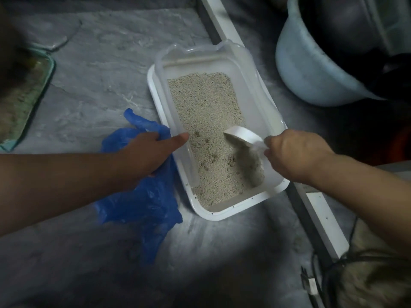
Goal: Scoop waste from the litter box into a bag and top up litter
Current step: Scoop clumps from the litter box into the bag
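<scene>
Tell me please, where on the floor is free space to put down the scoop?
Bare grey floor lies open between the green tray and the litter box; more lies near the camera, below the blue bag. Right of the box is crowded: white rail, blue bucket, right hand holding the scoop.

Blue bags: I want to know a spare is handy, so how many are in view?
1. The blue bag lies crumpled on the floor left of the litter box, gripped by the left hand. Others may be out of view.
</scene>
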The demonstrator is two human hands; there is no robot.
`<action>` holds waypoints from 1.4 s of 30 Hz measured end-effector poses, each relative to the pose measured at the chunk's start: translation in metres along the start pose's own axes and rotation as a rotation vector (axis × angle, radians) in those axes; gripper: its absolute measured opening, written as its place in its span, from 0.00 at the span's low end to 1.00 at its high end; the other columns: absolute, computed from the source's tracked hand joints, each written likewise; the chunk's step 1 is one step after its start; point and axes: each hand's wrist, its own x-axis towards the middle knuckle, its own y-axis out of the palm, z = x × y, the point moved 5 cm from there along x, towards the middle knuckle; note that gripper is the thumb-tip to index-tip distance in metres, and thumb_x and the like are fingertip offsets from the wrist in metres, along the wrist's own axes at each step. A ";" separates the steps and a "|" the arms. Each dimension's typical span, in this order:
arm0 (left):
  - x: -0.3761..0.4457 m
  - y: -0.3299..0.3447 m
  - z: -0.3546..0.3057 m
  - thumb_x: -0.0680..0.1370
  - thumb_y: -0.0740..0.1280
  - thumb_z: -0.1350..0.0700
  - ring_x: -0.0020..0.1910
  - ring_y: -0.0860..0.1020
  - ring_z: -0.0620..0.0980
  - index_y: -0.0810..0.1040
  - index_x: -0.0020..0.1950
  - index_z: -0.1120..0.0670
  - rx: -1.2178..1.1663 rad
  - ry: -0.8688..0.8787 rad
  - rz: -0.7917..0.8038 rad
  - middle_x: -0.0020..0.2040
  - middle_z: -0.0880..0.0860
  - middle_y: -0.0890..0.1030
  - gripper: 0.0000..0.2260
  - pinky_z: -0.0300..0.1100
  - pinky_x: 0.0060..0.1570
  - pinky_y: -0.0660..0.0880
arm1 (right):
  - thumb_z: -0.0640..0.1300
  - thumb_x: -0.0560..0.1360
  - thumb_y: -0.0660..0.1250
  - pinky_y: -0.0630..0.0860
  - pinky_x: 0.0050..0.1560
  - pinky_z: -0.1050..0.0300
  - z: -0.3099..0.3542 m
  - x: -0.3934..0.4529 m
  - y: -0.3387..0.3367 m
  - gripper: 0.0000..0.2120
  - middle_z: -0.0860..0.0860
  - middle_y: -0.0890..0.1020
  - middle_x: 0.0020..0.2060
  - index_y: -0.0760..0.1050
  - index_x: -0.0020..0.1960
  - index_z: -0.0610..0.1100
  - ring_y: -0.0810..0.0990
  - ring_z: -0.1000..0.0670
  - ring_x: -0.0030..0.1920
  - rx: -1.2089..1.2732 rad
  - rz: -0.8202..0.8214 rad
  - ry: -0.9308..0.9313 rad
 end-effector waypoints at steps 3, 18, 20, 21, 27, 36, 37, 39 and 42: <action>0.005 0.000 0.004 0.63 0.71 0.26 0.51 0.82 0.56 0.77 0.57 0.51 0.001 -0.005 -0.008 0.52 0.55 0.84 0.34 0.53 0.52 0.80 | 0.54 0.82 0.55 0.73 0.51 0.50 -0.013 -0.002 -0.014 0.16 0.43 0.78 0.60 0.75 0.63 0.50 0.79 0.39 0.59 0.016 -0.006 0.023; 0.018 0.004 -0.002 0.71 0.72 0.35 0.38 0.77 0.49 0.76 0.49 0.54 0.023 0.060 -0.030 0.42 0.53 0.80 0.23 0.43 0.34 0.72 | 0.44 0.79 0.65 0.57 0.24 0.66 -0.035 -0.018 0.052 0.15 0.46 0.71 0.22 0.76 0.39 0.34 0.60 0.52 0.20 1.156 0.564 0.424; 0.018 0.006 -0.002 0.72 0.72 0.36 0.39 0.78 0.50 0.76 0.48 0.53 -0.001 0.064 -0.035 0.42 0.53 0.80 0.21 0.44 0.35 0.73 | 0.45 0.80 0.64 0.56 0.22 0.68 -0.028 -0.025 0.065 0.13 0.48 0.70 0.23 0.79 0.47 0.34 0.60 0.55 0.18 1.323 0.621 0.492; 0.018 0.006 -0.002 0.72 0.72 0.36 0.39 0.79 0.50 0.77 0.48 0.53 -0.004 0.064 -0.042 0.41 0.53 0.80 0.21 0.44 0.36 0.74 | 0.46 0.81 0.64 0.55 0.20 0.68 -0.023 -0.028 0.069 0.13 0.49 0.70 0.23 0.79 0.49 0.36 0.59 0.55 0.18 1.401 0.636 0.518; 0.015 0.007 0.002 0.72 0.73 0.39 0.56 0.82 0.60 0.80 0.53 0.53 -0.089 -0.010 -0.047 0.55 0.60 0.84 0.20 0.56 0.55 0.78 | 0.49 0.81 0.64 0.53 0.22 0.69 0.011 -0.043 0.091 0.11 0.49 0.70 0.23 0.76 0.50 0.41 0.59 0.55 0.18 1.654 0.596 0.561; 0.015 0.009 0.000 0.73 0.73 0.41 0.57 0.82 0.61 0.80 0.55 0.54 -0.139 -0.029 -0.025 0.57 0.61 0.83 0.19 0.50 0.46 0.76 | 0.47 0.82 0.63 0.56 0.19 0.68 0.058 -0.026 0.099 0.11 0.45 0.74 0.26 0.74 0.55 0.38 0.62 0.53 0.19 1.881 0.556 0.539; 0.015 0.008 0.000 0.73 0.73 0.41 0.57 0.82 0.60 0.80 0.55 0.54 -0.142 -0.030 -0.023 0.57 0.61 0.83 0.19 0.49 0.46 0.75 | 0.46 0.82 0.63 0.56 0.19 0.68 0.064 -0.021 0.099 0.10 0.44 0.75 0.26 0.74 0.53 0.39 0.63 0.53 0.19 1.902 0.548 0.541; 0.013 0.008 0.000 0.73 0.73 0.42 0.57 0.81 0.61 0.80 0.54 0.54 -0.143 -0.032 -0.023 0.56 0.61 0.83 0.18 0.49 0.46 0.75 | 0.46 0.82 0.64 0.57 0.18 0.68 0.073 -0.012 0.096 0.09 0.44 0.76 0.26 0.73 0.50 0.39 0.63 0.52 0.20 1.933 0.518 0.532; 0.012 0.007 -0.003 0.74 0.73 0.43 0.55 0.82 0.60 0.80 0.54 0.54 -0.144 -0.027 -0.026 0.54 0.60 0.84 0.17 0.48 0.45 0.76 | 0.46 0.82 0.64 0.57 0.18 0.67 0.087 0.001 0.090 0.10 0.45 0.76 0.26 0.73 0.50 0.39 0.64 0.52 0.19 1.981 0.484 0.520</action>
